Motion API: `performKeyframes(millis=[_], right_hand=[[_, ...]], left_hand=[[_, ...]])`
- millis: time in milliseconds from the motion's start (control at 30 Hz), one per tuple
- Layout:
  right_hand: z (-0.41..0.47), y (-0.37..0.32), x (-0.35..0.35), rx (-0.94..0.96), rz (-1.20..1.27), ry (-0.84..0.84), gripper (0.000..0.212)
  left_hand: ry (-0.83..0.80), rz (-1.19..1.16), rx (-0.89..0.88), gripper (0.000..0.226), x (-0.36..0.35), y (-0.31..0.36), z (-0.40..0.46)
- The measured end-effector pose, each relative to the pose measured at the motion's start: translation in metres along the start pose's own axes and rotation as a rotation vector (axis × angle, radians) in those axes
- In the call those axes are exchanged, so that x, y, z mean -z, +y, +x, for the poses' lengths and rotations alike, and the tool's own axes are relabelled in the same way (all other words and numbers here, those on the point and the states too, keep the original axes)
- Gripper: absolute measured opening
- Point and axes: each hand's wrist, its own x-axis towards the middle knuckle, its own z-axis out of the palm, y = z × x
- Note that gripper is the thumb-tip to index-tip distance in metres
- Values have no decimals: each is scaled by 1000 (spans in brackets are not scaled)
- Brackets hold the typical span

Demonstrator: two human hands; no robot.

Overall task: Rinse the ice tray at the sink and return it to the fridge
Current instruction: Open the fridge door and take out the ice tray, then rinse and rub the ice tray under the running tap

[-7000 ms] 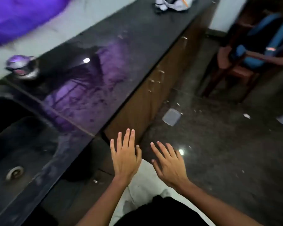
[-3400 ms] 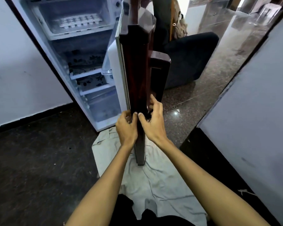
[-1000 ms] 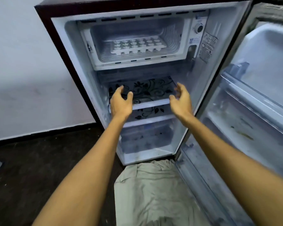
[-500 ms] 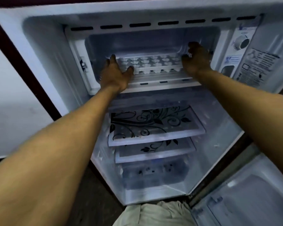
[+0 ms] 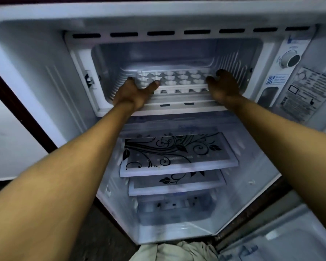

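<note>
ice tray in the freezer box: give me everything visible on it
The white plastic ice tray is a rectangular grid of small moulded cells in several rows. It lies flat, long side across, on the ribbed floor of the freezer compartment at the top of the open fridge. Whether the cells hold ice or water cannot be told. The left hand grips its left end, thumb on the front rim; the right hand is at its right end, fingers curled at that edge.

- Dim, bluish light fills the fridge (image 5: 45, 76) interior — brightest on the white ice tray (image 5: 177, 80).
- Both hands deep in the freezer compartment (image 5: 158, 53) sit in shadow, nearly silhouetted.
- Wide-angle bending curves the cabinet edges — forearms loom large.
- Soft overall; the label (image 5: 307, 95) text is unreadable.
</note>
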Motion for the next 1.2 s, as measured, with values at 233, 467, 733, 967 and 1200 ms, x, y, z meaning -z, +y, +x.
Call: performKeyframes(millis=[233,467,733,967,1200], right_hand=[[-61,-10,18,-41,240,54,36],[-197,-4,78,-80,373,-31,48],[-360,9,140,-303,510,125,41],[-501,22,164,-552,561,347,34],[-637,33,191,-851,580,763,31]], left_hand=[[98,-149,-22,94,5,3,-68],[54,-306,-83,69,39,3,-205],[-133,-410,-84,67,52,5,-342],[-434,-430,3,93,51,-9,-416],[-842,-357,-126,84,8,18,-483]])
